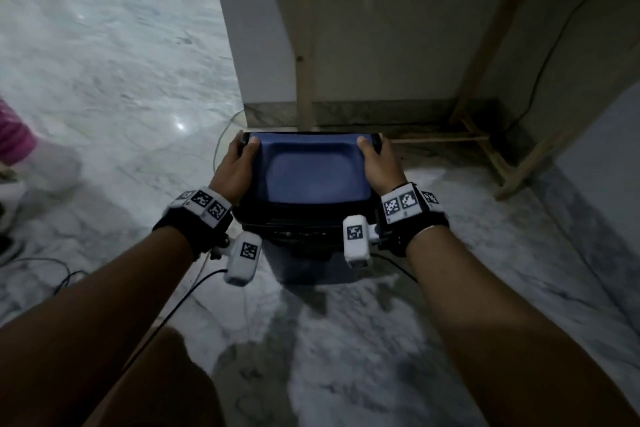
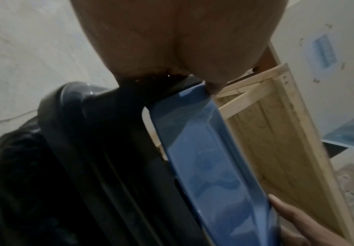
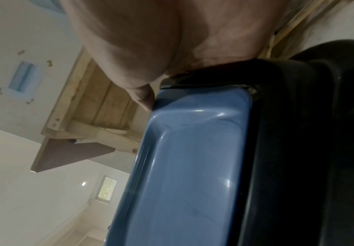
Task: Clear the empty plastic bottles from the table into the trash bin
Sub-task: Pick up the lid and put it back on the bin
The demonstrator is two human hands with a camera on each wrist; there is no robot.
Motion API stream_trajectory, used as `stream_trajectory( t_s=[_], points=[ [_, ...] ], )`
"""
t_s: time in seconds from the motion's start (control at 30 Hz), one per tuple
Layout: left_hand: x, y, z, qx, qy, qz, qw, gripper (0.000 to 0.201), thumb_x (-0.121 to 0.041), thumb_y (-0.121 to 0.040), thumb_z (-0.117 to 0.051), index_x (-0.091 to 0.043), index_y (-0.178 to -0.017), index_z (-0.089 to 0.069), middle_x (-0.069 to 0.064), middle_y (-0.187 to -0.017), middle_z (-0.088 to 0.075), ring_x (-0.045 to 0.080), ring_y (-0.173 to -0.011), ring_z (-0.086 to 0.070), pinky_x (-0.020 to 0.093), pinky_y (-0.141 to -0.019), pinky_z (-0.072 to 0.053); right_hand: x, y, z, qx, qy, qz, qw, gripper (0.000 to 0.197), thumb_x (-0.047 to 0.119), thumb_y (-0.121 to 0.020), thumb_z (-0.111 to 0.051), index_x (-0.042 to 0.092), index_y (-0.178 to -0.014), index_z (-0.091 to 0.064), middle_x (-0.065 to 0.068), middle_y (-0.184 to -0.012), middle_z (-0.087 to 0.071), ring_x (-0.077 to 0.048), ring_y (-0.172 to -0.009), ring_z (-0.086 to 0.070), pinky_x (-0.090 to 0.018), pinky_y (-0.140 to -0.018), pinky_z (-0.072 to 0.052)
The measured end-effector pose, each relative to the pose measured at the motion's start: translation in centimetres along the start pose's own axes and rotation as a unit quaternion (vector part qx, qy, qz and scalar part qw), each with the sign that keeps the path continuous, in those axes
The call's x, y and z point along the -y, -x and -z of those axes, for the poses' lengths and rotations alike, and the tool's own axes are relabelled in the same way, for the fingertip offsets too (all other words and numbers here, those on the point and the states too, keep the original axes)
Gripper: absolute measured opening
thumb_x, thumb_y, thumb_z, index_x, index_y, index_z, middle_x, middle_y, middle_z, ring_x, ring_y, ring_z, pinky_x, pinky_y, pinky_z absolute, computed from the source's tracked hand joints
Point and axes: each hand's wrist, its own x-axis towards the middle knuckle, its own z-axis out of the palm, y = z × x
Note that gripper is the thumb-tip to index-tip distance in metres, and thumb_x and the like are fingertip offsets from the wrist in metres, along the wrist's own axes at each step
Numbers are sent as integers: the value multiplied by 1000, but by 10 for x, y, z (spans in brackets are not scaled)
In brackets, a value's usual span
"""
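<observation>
Underfoot, a polished grey-white marble floor, veined, w/ glare spots and thin dark cables trailing across it near the person's feet. Behind the bin a pale wall w/ a dark skirting strip; a light unfinished wooden table frame stands against it, leg and diagonal brace right behind the bin. Underside planks of the table show in both wrist views. A black cord runs down the wall at right. Far left, something pink and striped, blurred, can't tell what. Trash bin sits on the floor directly in front of the person, just short of the table leg: black plastic body w/ ribbed sides, glossy, and a blue lid, smooth moulded plastic, rounded corners, recessed rectangular centre. Lid lies down over the bin's top. No bottles seen in any view. Left hand grasps the lid's left far corner, thumb on top of the blue, fingers wrapped over the black rim. Right hand does the same at the right far corner. Both wrists carry black straps w/ white marker cubes.
</observation>
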Motion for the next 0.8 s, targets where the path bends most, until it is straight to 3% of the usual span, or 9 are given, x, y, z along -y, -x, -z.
stream_trajectory(
  t_s=[0.07, 0.2, 0.37, 0.53, 0.67, 0.8],
  points=[
    [16, -3, 1, 9, 2, 22, 1000, 78, -65, -89, -40, -25, -155, -29, 0, -160, -35, 20, -147, -33, 36, -122, -23, -3, -6, -8, 2, 14, 0, 1000, 63, 47, -95, -49, 12, -146, -39, -12, -148, -48, -33, -133, -47, -43, -109, -39],
    [26, -6, -5, 28, 15, 11, 999, 64, -52, -98, -40, -24, -155, -28, -1, -160, -35, 17, -146, -32, 25, -112, -22, -11, -8, -10, -2, 26, -9, 1000, 61, 44, -96, -48, 11, -147, -37, -13, -150, -46, -32, -134, -46, -40, -109, -38],
    [27, -10, -7, 48, -3, 19, 999, 69, -57, -97, -39, -26, -157, -24, -1, -162, -31, 18, -149, -29, 30, -118, -20, -16, -7, -4, -21, 43, -13, 999, 62, 47, -95, -46, 14, -147, -37, -11, -151, -46, -31, -136, -45, -37, -108, -36],
    [22, -11, -7, 68, -30, -3, 997, 61, -48, -100, -40, -23, -155, -27, 1, -158, -37, 12, -143, -33, 21, -106, -21, -20, -2, 2, -27, 62, -17, 998, 63, 49, -96, -44, 17, -149, -33, -9, -152, -44, -31, -137, -44, -36, -106, -34],
    [28, -10, -6, 89, -37, -7, 995, 68, -51, -100, -39, -24, -158, -17, 0, -163, -28, 16, -150, -26, 30, -121, -18, -27, 6, 2, -22, 70, -21, 997, 65, 54, -95, -42, 23, -151, -29, -9, -153, -44, -33, -136, -44, -36, -106, -35],
    [36, -11, -5, 94, -23, -3, 995, 70, -57, -97, -39, -30, -157, -16, -2, -164, -26, 16, -150, -24, 36, -124, -17, -27, 7, 2, -21, 76, -26, 997, 66, 56, -95, -40, 24, -151, -28, -10, -153, -43, -35, -136, -44, -37, -105, -35]
  ],
)
